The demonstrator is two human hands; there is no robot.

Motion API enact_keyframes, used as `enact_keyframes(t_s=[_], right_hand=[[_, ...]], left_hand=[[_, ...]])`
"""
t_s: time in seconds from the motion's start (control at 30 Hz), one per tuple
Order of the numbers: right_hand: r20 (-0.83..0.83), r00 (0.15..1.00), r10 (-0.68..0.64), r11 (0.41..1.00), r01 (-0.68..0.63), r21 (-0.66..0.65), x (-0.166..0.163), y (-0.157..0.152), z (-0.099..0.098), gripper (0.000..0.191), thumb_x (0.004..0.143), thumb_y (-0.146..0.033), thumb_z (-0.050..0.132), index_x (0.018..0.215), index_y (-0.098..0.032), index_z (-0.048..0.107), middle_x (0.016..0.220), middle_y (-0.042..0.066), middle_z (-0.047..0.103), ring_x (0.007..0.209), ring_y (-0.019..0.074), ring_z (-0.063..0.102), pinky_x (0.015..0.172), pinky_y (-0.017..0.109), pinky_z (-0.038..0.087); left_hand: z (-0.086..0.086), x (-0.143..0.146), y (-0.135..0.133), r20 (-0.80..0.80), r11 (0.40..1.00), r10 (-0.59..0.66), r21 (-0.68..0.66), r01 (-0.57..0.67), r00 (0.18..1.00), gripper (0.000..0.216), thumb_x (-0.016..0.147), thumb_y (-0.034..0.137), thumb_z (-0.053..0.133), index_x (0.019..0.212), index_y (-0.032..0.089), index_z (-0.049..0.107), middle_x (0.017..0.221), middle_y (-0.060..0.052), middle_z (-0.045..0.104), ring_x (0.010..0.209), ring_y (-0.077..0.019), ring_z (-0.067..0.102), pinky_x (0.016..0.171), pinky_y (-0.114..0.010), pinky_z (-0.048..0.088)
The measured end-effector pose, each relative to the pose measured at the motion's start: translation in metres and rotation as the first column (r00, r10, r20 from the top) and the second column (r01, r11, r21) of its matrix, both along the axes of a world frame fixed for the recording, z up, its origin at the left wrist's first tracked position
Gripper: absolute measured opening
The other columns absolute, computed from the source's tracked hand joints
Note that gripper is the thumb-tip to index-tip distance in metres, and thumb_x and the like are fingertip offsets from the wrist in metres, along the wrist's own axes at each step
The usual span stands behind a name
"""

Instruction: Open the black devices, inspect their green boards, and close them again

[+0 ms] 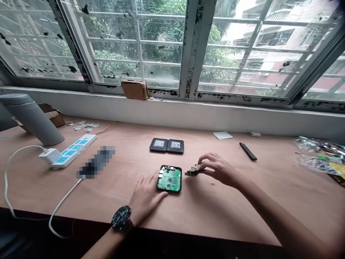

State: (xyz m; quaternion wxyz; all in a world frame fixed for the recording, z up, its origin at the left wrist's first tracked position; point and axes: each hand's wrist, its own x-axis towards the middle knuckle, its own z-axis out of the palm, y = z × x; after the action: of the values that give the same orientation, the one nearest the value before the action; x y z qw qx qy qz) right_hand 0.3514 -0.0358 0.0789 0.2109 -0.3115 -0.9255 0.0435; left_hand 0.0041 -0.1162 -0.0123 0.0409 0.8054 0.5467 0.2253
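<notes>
A green circuit board [169, 178] lies in an open black casing on the plywood desk [215, 212], in front of me. My left hand [145, 199], with a black wristwatch [121, 217], rests flat on the desk, its fingertips at the casing's lower left corner. My right hand [218, 169] pinches a small rough brown scrap [194, 170] between thumb and fingers, just right of the casing. The scrap's material is hard to make out. Behind the board stand two closed black square device casings [166, 145], side by side.
A blue-and-white power strip [72, 151] with a white charger [50, 155] and cable sits left, beside a blurred object [95, 162]. Several small metal parts [84, 126] lie behind it. A black bar [248, 151] and a plastic bag of parts [320, 154] lie right. Windows edge the desk's far side.
</notes>
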Motion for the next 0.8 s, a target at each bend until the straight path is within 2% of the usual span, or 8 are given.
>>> enact_keyframes(t_s=[0.13,0.23,0.33,0.47,0.57,0.7,0.8], right_hand=[[-0.066,0.996,-0.064,0.995,0.069,0.070,0.018,-0.005,-0.038,0.011,0.098,-0.025,0.059,0.094,-0.026,0.069,0.119,0.008,0.065,0.108,0.0261,0.062,0.090,0.042,0.053],[-0.112,0.986,-0.121,0.990,0.128,0.058,0.030,-0.006,-0.069,0.016,0.096,-0.016,0.057,0.095,-0.027,0.069,0.116,0.008,0.065,0.103,0.0252,0.064,0.084,0.041,0.056],[-0.107,0.984,-0.144,0.989,0.148,0.027,0.036,-0.007,-0.087,0.021,0.094,-0.012,0.055,0.096,-0.026,0.070,0.113,0.007,0.066,0.098,0.0233,0.066,0.082,0.039,0.057],[-0.025,0.986,-0.162,0.984,0.163,0.070,0.036,-0.009,-0.087,0.021,0.092,-0.011,0.059,0.097,-0.026,0.072,0.113,0.008,0.067,0.097,0.0237,0.066,0.085,0.042,0.055],[0.000,0.984,-0.176,0.982,0.176,0.074,0.036,-0.010,-0.084,0.019,0.092,-0.013,0.062,0.097,-0.027,0.073,0.113,0.008,0.066,0.096,0.0242,0.066,0.083,0.041,0.055],[-0.022,0.982,-0.189,0.982,0.189,-0.033,0.037,-0.010,-0.082,0.020,0.097,-0.019,0.058,0.099,-0.030,0.075,0.116,0.008,0.065,0.098,0.0244,0.066,0.078,0.038,0.057],[-0.074,0.979,-0.190,0.974,0.178,-0.138,0.038,-0.011,-0.079,0.019,0.099,-0.026,0.056,0.102,-0.031,0.074,0.117,0.007,0.065,0.098,0.0238,0.067,0.083,0.040,0.058]], left_hand=[[0.003,0.006,0.010,0.046,0.999,-0.011,-0.036,0.013,0.999,0.086,0.095,0.051,0.063,0.161,0.029,0.013,0.155,-0.009,0.047,0.136,-0.0293,0.052,0.122,-0.054,0.028],[0.001,0.009,0.012,0.042,0.999,0.006,-0.040,-0.005,0.999,0.087,0.094,0.054,0.062,0.162,0.029,0.013,0.157,-0.008,0.044,0.138,-0.0298,0.051,0.123,-0.053,0.029],[-0.001,0.009,0.012,0.027,0.999,-0.007,-0.047,0.009,1.000,0.087,0.096,0.054,0.059,0.163,0.028,0.010,0.159,-0.009,0.041,0.141,-0.0300,0.048,0.123,-0.053,0.029],[-0.004,-0.004,0.014,-0.042,0.997,-0.033,-0.073,0.030,0.999,0.092,0.095,0.060,0.058,0.163,0.024,0.007,0.163,-0.011,0.032,0.148,-0.0325,0.036,0.122,-0.054,0.031],[-0.007,-0.023,0.016,-0.134,0.994,-0.043,-0.107,0.029,0.990,0.093,0.093,0.067,0.055,0.163,0.023,0.013,0.164,-0.012,0.028,0.151,-0.0357,0.028,0.121,-0.058,0.029],[-0.010,-0.041,0.016,-0.192,0.992,-0.081,-0.114,0.059,0.978,0.087,0.094,0.067,0.053,0.162,0.027,0.018,0.166,-0.007,0.023,0.152,-0.0345,0.023,0.124,-0.057,0.024],[-0.010,-0.043,0.015,-0.193,0.991,-0.092,-0.115,0.071,0.977,0.086,0.095,0.066,0.053,0.162,0.027,0.016,0.166,-0.007,0.020,0.153,-0.0330,0.022,0.124,-0.056,0.024]])
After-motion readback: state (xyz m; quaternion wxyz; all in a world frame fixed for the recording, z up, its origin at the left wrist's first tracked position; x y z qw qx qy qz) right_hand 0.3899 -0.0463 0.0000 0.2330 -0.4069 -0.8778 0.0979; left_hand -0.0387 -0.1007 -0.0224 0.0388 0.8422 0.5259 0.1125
